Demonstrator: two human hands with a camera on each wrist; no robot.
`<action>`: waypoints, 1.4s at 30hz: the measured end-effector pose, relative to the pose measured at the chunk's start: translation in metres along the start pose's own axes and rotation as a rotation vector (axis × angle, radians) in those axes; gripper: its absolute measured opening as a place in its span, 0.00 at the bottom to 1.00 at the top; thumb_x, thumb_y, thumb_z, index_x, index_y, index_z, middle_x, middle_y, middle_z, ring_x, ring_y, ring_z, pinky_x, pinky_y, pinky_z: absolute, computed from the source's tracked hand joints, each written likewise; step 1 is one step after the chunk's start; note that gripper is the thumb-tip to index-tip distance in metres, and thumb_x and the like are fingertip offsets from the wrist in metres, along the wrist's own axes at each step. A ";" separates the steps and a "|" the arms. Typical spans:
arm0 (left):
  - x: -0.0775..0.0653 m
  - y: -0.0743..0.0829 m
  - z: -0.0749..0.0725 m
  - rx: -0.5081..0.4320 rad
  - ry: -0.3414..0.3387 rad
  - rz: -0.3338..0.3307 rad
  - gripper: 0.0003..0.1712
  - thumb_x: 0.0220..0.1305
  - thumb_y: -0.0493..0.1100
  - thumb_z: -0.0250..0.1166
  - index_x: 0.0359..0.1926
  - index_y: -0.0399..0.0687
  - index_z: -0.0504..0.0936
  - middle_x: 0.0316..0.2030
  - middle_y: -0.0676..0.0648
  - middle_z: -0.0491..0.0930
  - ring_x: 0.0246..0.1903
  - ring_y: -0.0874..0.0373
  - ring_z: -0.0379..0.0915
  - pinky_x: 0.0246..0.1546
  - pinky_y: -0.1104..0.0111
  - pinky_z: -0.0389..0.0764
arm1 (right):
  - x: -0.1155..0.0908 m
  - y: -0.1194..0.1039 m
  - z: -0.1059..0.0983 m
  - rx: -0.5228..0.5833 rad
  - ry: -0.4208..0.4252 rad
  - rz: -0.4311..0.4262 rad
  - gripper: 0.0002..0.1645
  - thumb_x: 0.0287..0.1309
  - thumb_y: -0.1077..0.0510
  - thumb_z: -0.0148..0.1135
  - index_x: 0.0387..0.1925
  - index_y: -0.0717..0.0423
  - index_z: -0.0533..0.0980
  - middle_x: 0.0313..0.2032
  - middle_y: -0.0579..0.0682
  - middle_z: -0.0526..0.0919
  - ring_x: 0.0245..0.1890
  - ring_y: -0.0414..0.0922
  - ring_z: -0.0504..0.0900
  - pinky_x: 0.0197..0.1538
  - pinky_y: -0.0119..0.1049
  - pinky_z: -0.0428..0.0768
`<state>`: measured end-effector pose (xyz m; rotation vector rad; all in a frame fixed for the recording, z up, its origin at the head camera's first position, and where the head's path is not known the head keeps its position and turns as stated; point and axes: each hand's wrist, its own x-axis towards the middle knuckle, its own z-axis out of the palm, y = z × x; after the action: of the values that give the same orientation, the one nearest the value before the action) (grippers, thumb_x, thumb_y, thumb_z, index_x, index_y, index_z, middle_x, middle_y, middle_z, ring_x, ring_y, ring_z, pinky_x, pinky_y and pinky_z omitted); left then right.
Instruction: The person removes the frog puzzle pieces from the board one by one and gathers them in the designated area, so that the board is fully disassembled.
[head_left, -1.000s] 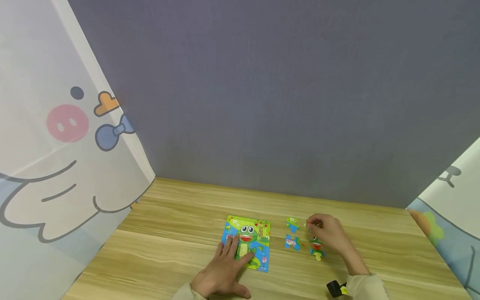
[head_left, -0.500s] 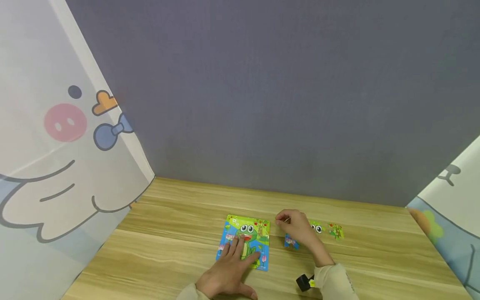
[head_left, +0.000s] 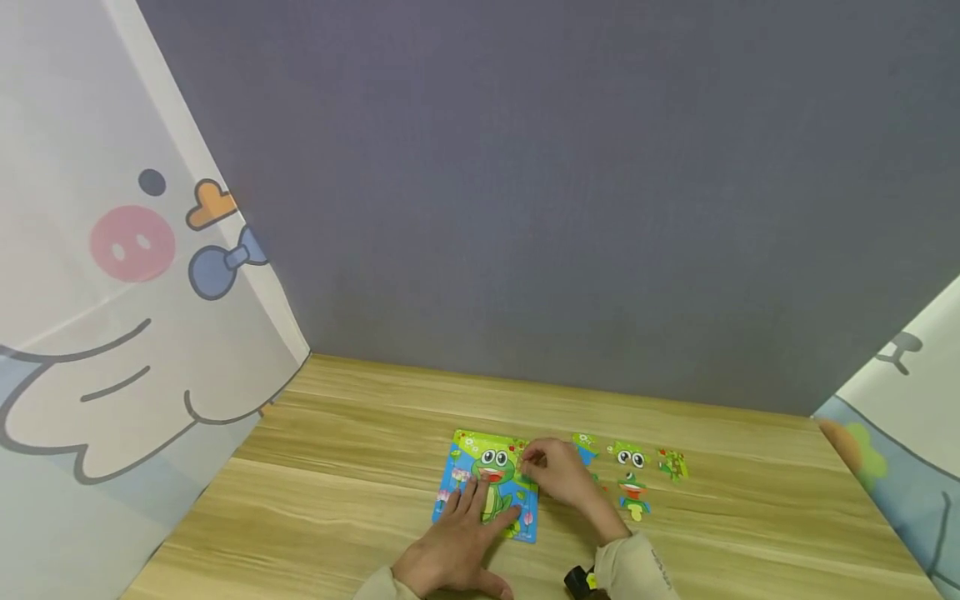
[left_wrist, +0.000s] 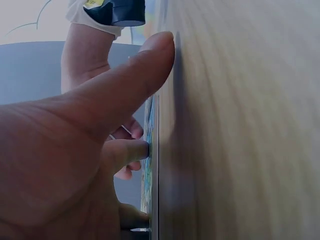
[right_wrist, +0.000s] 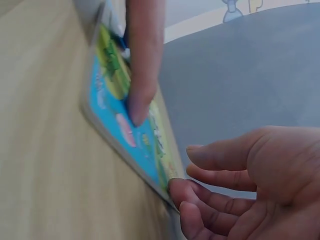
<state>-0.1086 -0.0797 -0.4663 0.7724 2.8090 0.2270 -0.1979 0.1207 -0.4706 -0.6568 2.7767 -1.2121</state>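
A frog jigsaw puzzle [head_left: 471,454] in a square tray lies on the wooden table. My left hand [head_left: 453,548] rests on its lower half with the fingers spread, and the thumb lies on the table. At the puzzle's right edge is my right hand [head_left: 564,477], its thumb and fingertips drawn together. A thin pale edge between those fingers looks like a puzzle piece [left_wrist: 121,131], seen edge-on in the left wrist view. The fingers mask its picture. In the right wrist view the fingertips of the right hand [right_wrist: 250,185] are at the border of the puzzle [right_wrist: 107,90].
Several loose pieces lie right of the tray: one with eyes [head_left: 630,455], one with a mouth [head_left: 633,497], one with a tree [head_left: 673,464] and a green-and-blue one [head_left: 585,442]. The right arm partly covers others. A dark grey partition [head_left: 525,208] rises behind the table.
My right hand has travelled left from the loose pieces to the puzzle's right edge. The left hand has shifted slightly to the right and stays on the puzzle.
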 end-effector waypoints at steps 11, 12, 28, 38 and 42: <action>0.000 -0.001 0.001 0.060 -0.012 0.005 0.59 0.44 0.75 0.71 0.76 0.72 0.58 0.77 0.30 0.49 0.76 0.31 0.51 0.69 0.41 0.67 | -0.009 0.000 0.003 -0.065 -0.055 0.013 0.13 0.54 0.58 0.74 0.40 0.61 0.86 0.37 0.50 0.80 0.35 0.40 0.72 0.35 0.29 0.71; 0.000 -0.001 0.001 0.059 -0.013 0.004 0.59 0.44 0.75 0.71 0.76 0.72 0.58 0.77 0.30 0.49 0.76 0.31 0.51 0.69 0.41 0.67 | -0.009 -0.001 0.003 -0.075 -0.057 0.011 0.14 0.53 0.57 0.75 0.40 0.60 0.86 0.37 0.51 0.80 0.35 0.40 0.72 0.35 0.29 0.71; -0.002 -0.002 0.001 0.076 -0.002 0.023 0.59 0.45 0.75 0.71 0.76 0.70 0.58 0.76 0.30 0.51 0.76 0.32 0.52 0.69 0.41 0.67 | -0.010 -0.008 0.006 -0.131 -0.065 0.051 0.18 0.47 0.58 0.79 0.40 0.59 0.82 0.38 0.50 0.77 0.36 0.42 0.72 0.37 0.34 0.73; 0.000 -0.003 0.003 0.078 -0.005 0.019 0.58 0.45 0.75 0.71 0.76 0.72 0.58 0.77 0.30 0.51 0.76 0.33 0.51 0.69 0.42 0.67 | -0.012 -0.005 0.002 -0.055 -0.077 0.009 0.08 0.58 0.61 0.70 0.38 0.58 0.80 0.35 0.49 0.79 0.35 0.40 0.73 0.35 0.29 0.72; 0.000 -0.003 0.003 0.074 -0.004 0.018 0.58 0.45 0.74 0.71 0.76 0.71 0.58 0.77 0.30 0.50 0.76 0.33 0.51 0.69 0.42 0.67 | -0.011 -0.003 0.001 -0.046 -0.065 -0.021 0.03 0.63 0.64 0.64 0.39 0.58 0.81 0.34 0.47 0.81 0.33 0.35 0.74 0.35 0.28 0.73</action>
<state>-0.1093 -0.0819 -0.4696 0.8138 2.8219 0.1248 -0.1865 0.1225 -0.4710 -0.7176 2.7590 -1.1122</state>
